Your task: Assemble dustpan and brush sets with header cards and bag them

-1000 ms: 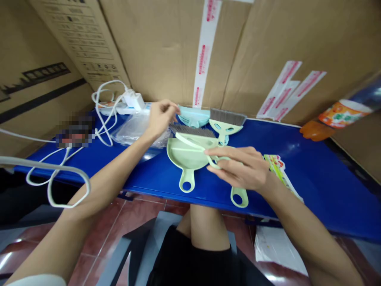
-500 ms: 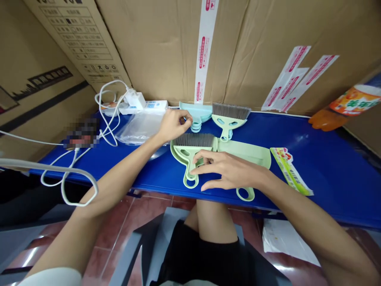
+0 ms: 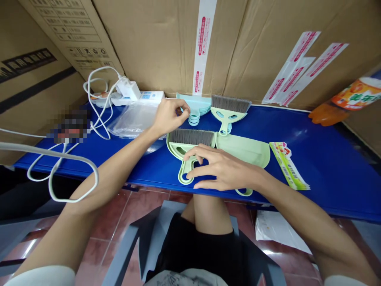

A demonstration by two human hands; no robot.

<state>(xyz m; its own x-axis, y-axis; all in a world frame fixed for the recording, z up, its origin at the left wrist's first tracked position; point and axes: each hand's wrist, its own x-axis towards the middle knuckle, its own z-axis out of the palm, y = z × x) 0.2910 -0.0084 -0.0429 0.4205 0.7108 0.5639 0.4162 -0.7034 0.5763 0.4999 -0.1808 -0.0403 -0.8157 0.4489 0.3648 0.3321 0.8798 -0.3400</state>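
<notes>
Head view looks down on a blue tabletop [image 3: 312, 159] backed by cardboard boxes [image 3: 160, 43]. A patch at the left of the tabletop is blurred out, so what lies there cannot be made out. The handle of the green dustpan [image 3: 247, 147] is mostly hidden behind the right hand [image 3: 222, 171]; only the loop at its end shows below the wrist, at the tabletop's near edge. An orange bottle [image 3: 348, 102] at the far right is cut off by the frame edge.

Around the work lie a clear plastic bag [image 3: 133, 120], a white power strip [image 3: 143, 97] with white cables [image 3: 59, 167] trailing off the left edge, and a printed paper card [image 3: 290, 166] just right of the green dustpan. A second green brush [image 3: 228, 111] lies near the back, beside a stack of pale blue dustpans [image 3: 196, 107].

The right hand is spread loosely, fingers extended, with fingertips resting on the handle of the green brush [image 3: 187, 147], which lies flat near the tabletop's front edge, bristles pointing away, just left of the green dustpan and touching it. The hand presses rather than grips. The left hand [image 3: 168, 116] is farther back, fingers curled, thumb and forefinger pinching at the looped handles of the pale blue dustpans.
</notes>
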